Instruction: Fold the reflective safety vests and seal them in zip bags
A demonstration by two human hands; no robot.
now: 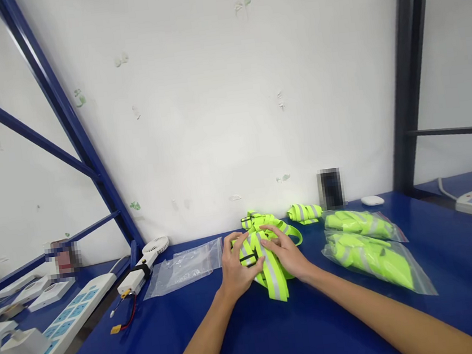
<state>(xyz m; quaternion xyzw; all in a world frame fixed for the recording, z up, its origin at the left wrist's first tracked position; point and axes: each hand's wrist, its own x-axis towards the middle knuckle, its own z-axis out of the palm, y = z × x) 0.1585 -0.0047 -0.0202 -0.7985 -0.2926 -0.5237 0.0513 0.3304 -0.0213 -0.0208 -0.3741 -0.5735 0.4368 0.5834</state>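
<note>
Both my hands are on a neon-yellow reflective strap with a silver-grey stripe and black buckles, bunched on the blue table. My left hand is closed around its left side, thumb beside a black buckle. From the right, my right hand pinches the upper part, and a loose strap end hangs toward me. Just behind lies another bunch of the same strap, partly hidden by my fingers. Farther back sits a rolled reflective strap. To the right, two clear bags hold more yellow straps.
Flat clear plastic bags lie left of my hands. Beyond them are a white handheld fan and a white box with wires. A long power strip runs along the left. A white case sits near the wall.
</note>
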